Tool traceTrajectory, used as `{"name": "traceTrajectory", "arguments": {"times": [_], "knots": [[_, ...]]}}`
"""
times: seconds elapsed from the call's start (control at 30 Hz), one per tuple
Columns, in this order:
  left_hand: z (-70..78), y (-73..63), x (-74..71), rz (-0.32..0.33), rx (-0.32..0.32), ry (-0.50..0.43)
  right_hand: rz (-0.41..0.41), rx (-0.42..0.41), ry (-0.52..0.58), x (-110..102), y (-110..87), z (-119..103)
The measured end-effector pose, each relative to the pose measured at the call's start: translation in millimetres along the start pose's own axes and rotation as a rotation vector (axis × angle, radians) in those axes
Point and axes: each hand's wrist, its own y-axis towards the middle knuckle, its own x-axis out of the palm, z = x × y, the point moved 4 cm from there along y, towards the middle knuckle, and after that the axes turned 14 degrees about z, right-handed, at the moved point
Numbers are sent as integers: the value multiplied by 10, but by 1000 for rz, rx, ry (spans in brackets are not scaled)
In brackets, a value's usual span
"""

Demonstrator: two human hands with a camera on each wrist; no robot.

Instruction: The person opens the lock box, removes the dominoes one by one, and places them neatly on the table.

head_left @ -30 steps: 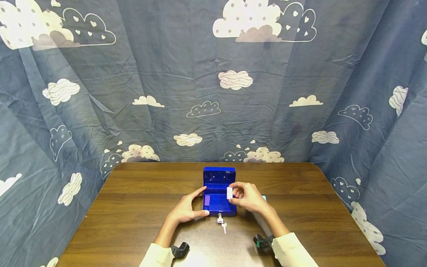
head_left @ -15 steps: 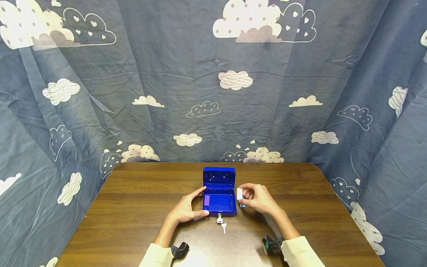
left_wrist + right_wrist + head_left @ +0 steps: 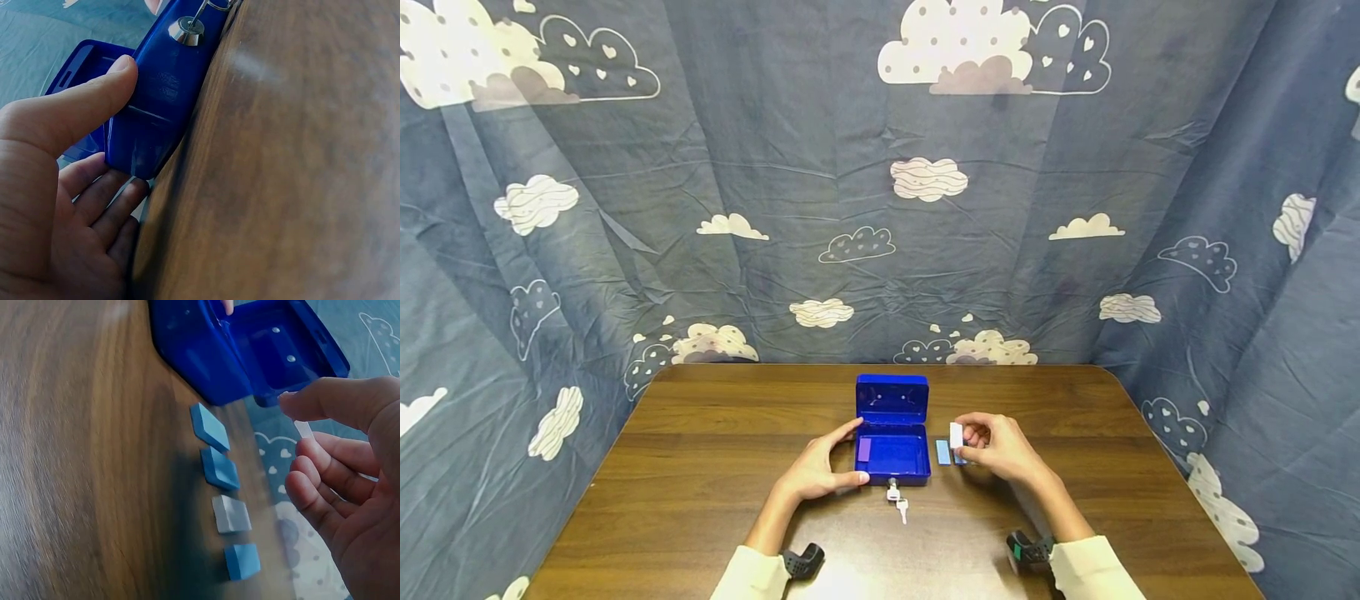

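Note:
A blue metal cash box (image 3: 913,480) stands on the table with its lid raised at the back. Along its left side my left hand (image 3: 820,468) grips it, thumb on the front corner and fingers toward the rear. A purple block (image 3: 864,451) lies inside the box at the left. To the right of the box, my right hand (image 3: 1003,450) pinches a flat white block (image 3: 956,435) between thumb and fingers, held above the table. In the right wrist view only a thin part of this white block (image 3: 303,429) shows.
Below the right hand, a row of blocks lies on the wooden table (image 3: 715,450): a light blue block (image 3: 210,427), a darker blue block (image 3: 220,469), a white block (image 3: 231,514) and another blue block (image 3: 242,561). Keys (image 3: 903,510) hang from the box's front lock.
My right hand has moved rightward from over the box with the white block, so blue blocks on the table now show. My left hand has stayed on the box.

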Motion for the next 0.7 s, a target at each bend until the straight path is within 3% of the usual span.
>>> {"name": "traceTrajectory", "arguments": {"times": [0.23, 0.47, 0.7], "knots": [[-17, 0, 10, -1, -29, 9, 13, 26, -26, -102, 1, 72], [-6, 0, 22, 1, -1, -3, 21, 26, -39, -218, -41, 145], [-23, 0, 20, -5, -28, 1, 37, 46, -39, -292, -76, 249]]}}
